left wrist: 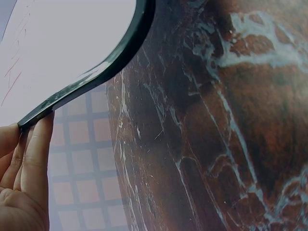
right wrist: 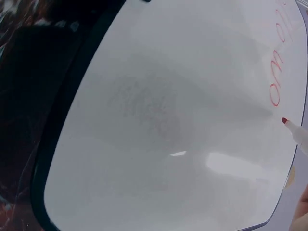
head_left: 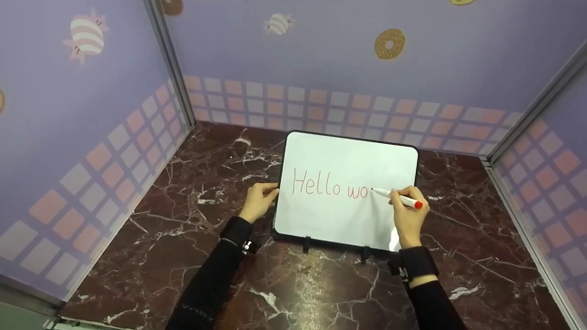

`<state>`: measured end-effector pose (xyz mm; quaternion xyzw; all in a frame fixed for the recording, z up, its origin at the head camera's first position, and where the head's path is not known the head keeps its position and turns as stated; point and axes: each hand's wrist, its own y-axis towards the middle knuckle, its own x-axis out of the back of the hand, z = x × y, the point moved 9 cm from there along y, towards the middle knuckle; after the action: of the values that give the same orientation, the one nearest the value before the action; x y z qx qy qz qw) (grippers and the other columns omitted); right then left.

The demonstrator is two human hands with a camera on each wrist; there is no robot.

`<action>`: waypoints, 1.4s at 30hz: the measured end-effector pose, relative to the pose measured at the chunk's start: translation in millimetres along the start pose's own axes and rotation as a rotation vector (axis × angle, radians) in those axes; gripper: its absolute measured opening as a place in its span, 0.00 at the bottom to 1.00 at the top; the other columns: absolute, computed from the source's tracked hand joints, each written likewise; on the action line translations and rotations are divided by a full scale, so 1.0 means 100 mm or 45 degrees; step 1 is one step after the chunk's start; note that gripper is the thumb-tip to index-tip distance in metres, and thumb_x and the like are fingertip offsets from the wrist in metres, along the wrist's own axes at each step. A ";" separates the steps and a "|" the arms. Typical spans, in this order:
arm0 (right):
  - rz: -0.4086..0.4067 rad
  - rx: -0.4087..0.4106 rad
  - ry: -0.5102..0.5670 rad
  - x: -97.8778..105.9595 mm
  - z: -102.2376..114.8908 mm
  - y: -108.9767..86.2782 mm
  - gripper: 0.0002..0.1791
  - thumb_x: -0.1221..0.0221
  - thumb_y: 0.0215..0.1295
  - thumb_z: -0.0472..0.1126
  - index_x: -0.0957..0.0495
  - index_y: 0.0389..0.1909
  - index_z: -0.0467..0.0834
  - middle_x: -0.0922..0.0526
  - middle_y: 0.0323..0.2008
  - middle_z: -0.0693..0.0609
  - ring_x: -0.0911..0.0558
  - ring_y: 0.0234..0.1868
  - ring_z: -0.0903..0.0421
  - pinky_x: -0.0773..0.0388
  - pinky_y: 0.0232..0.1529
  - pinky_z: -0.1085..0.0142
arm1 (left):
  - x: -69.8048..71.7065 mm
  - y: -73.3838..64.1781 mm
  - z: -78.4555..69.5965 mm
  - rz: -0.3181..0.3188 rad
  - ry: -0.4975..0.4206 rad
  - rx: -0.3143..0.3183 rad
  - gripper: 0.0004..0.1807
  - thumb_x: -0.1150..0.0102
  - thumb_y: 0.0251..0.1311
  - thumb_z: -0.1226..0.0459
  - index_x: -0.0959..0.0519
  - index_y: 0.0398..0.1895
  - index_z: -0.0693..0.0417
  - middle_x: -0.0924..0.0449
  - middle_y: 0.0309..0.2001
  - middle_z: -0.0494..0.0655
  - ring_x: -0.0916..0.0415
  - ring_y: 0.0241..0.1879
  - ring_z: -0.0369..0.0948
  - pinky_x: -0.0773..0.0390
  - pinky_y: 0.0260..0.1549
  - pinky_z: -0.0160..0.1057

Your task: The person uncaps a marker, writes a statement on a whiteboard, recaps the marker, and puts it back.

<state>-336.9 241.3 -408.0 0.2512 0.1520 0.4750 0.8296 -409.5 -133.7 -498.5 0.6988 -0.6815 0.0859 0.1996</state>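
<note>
A whiteboard [head_left: 339, 215] with a black frame stands tilted back on small black feet, with "Hello wo" in red letters [head_left: 330, 185] across it. My left hand [head_left: 257, 201] pinches the board's left edge; in the left wrist view the thumb [left wrist: 7, 138] lies at the front and the fingers [left wrist: 36, 159] reach behind the frame. Between the fingers and thumb of my right hand [head_left: 409, 215] is a white marker [head_left: 385, 193] with a red end. Its red tip [right wrist: 284, 120] is just past the "o" in the right wrist view; whether it touches the board I cannot tell.
The board rests on a dark red marbled tabletop [head_left: 183, 256] with white veins. Purple panels [head_left: 321, 59] with candy and donut pictures and pink and white squares enclose the back and both sides. Metal posts [head_left: 176, 68] join the panels at the corners.
</note>
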 end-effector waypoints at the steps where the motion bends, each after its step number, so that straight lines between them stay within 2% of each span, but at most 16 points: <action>1: 0.010 -0.004 -0.007 0.00 -0.01 0.00 0.08 0.40 0.55 0.20 0.26 0.20 0.23 0.22 0.16 0.57 0.23 0.18 0.66 0.30 0.21 0.79 | 0.00 0.00 0.00 -0.001 0.004 -0.001 0.16 0.43 0.67 0.71 0.21 0.55 0.71 0.16 0.47 0.67 0.15 0.44 0.57 0.12 0.39 0.53; 7: 0.046 -0.020 -0.015 -0.03 -0.05 0.00 0.06 0.39 0.55 0.21 0.24 0.21 0.24 0.20 0.19 0.53 0.21 0.19 0.67 0.26 0.22 0.79 | 0.00 0.00 0.00 0.001 -0.003 0.001 0.15 0.43 0.67 0.71 0.21 0.54 0.71 0.16 0.47 0.67 0.15 0.44 0.57 0.13 0.39 0.54; 13: 0.030 0.002 -0.037 0.00 -0.02 -0.02 0.07 0.41 0.54 0.20 0.26 0.20 0.23 0.22 0.18 0.54 0.23 0.18 0.69 0.29 0.21 0.80 | 0.01 0.01 0.01 -0.008 0.004 -0.004 0.15 0.43 0.67 0.71 0.20 0.54 0.71 0.16 0.47 0.67 0.15 0.45 0.56 0.12 0.39 0.51; 19: 0.052 -0.003 -0.103 0.01 0.00 -0.08 0.08 0.42 0.52 0.18 0.28 0.18 0.24 0.24 0.18 0.49 0.25 0.17 0.70 0.31 0.19 0.80 | 0.02 0.01 0.01 -0.008 0.006 -0.008 0.16 0.43 0.67 0.71 0.21 0.54 0.71 0.16 0.47 0.67 0.15 0.45 0.57 0.12 0.39 0.51; 24: 0.005 0.033 -0.116 0.01 0.01 -0.08 0.08 0.40 0.54 0.20 0.26 0.19 0.26 0.23 0.20 0.43 0.24 0.21 0.70 0.30 0.23 0.81 | 0.01 0.00 0.01 -0.009 0.002 -0.010 0.15 0.43 0.67 0.71 0.21 0.54 0.72 0.16 0.47 0.67 0.15 0.44 0.57 0.12 0.38 0.51; 29: -0.068 0.053 -0.084 0.05 0.01 -0.06 0.10 0.40 0.55 0.21 0.24 0.18 0.32 0.24 0.21 0.43 0.24 0.23 0.69 0.28 0.26 0.80 | 0.00 0.00 0.01 -0.005 -0.012 -0.005 0.15 0.43 0.67 0.71 0.21 0.54 0.71 0.16 0.47 0.67 0.15 0.45 0.58 0.12 0.39 0.51; 34: -0.128 0.061 -0.065 0.11 0.03 -0.04 0.08 0.40 0.56 0.22 0.25 0.20 0.28 0.24 0.21 0.41 0.24 0.23 0.68 0.28 0.26 0.79 | 0.00 0.01 -0.01 -0.011 -0.026 -0.013 0.15 0.43 0.67 0.72 0.21 0.54 0.72 0.16 0.46 0.68 0.15 0.43 0.60 0.12 0.37 0.51; 42: -0.088 0.047 -0.050 0.13 -0.06 0.07 0.04 0.37 0.58 0.24 0.21 0.26 0.26 0.21 0.25 0.43 0.21 0.25 0.68 0.23 0.28 0.79 | 0.01 0.01 -0.01 -0.023 -0.011 -0.034 0.14 0.42 0.66 0.72 0.20 0.52 0.73 0.16 0.45 0.67 0.14 0.40 0.58 0.11 0.36 0.50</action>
<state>-338.2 257.6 -409.1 0.2703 0.1527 0.4382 0.8436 -410.3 -134.2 -497.3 0.7025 -0.6772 0.0722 0.2068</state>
